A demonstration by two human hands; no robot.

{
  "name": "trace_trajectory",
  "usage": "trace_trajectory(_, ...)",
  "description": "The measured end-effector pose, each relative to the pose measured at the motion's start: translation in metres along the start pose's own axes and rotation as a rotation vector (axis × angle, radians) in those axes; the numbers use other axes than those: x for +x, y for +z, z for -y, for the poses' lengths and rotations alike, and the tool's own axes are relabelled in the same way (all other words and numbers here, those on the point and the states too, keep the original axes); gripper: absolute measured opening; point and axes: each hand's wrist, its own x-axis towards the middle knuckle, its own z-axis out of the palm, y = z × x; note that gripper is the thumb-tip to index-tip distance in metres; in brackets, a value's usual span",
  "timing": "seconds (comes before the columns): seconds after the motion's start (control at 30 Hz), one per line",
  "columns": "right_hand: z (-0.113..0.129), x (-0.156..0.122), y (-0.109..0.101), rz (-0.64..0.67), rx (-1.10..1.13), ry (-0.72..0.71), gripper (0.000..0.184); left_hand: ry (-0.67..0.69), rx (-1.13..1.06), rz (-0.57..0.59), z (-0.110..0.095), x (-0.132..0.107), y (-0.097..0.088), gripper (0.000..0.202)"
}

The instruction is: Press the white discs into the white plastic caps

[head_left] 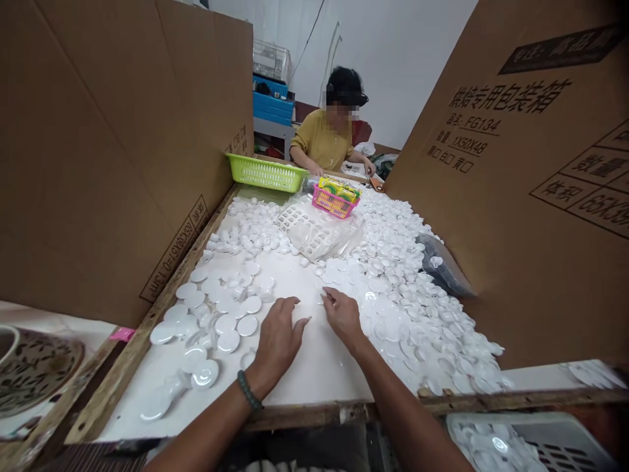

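Note:
My left hand (281, 339), with a dark beaded bracelet (249, 391) at the wrist, hovers over the white tabletop (314, 367). Its thumb and fingers are apart and hold nothing. To its right, my right hand (343, 316) is closed in a pinch on a small white piece (323, 295), largely hidden by the fingertips. Left of my hands lie loose round white plastic discs (228, 341), some overlapping. A much denser spread of similar white pieces (393, 321) covers the right side, close to my right wrist.
Tall cardboard sheets (122, 131) wall the table's sides. Farther back are a clear plastic bag (319, 233), a pink basket (335, 202) with yellow packets and a green basket (265, 174). A person (324, 141) sits opposite. A dark bag (442, 265) lies right; a grey crate (565, 439) stands below.

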Motion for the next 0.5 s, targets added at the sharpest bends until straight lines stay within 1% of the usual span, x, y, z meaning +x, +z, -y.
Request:
trace_trajectory(0.03,0.003,-0.005,-0.001,0.054,0.073,0.021,0.027,0.001,-0.001,0.037,-0.002,-0.001,0.007,0.031)
trace_trajectory(0.1,0.01,-0.011,-0.002,0.158,0.153,0.006,0.026,-0.005,0.008,0.093,-0.003,-0.002,0.018,0.036)
trace_trajectory(0.13,0.012,-0.011,-0.003,0.174,0.15,-0.021,0.025,-0.012,0.013,0.114,-0.003,-0.002,0.021,0.037)
trace_trajectory(0.2,0.015,-0.004,-0.005,0.128,0.067,-0.103,0.026,-0.019,0.022,0.142,0.001,-0.003,0.025,0.035)
trace_trajectory(0.27,0.014,0.014,-0.005,0.027,-0.087,-0.183,0.027,-0.014,0.027,0.152,0.006,-0.004,0.026,0.033)
trace_trajectory(0.33,0.011,0.038,-0.003,-0.009,-0.242,-0.235,0.027,-0.007,0.03,0.148,0.01,-0.004,0.027,0.031)
trace_trajectory(0.43,0.004,0.071,0.005,0.069,-0.418,-0.256,0.02,-0.009,0.026,0.143,0.013,-0.003,0.029,0.03)
trace_trajectory(0.5,0.001,0.084,0.011,0.088,-0.447,-0.249,0.017,-0.008,0.016,0.131,0.015,-0.003,0.031,0.031)
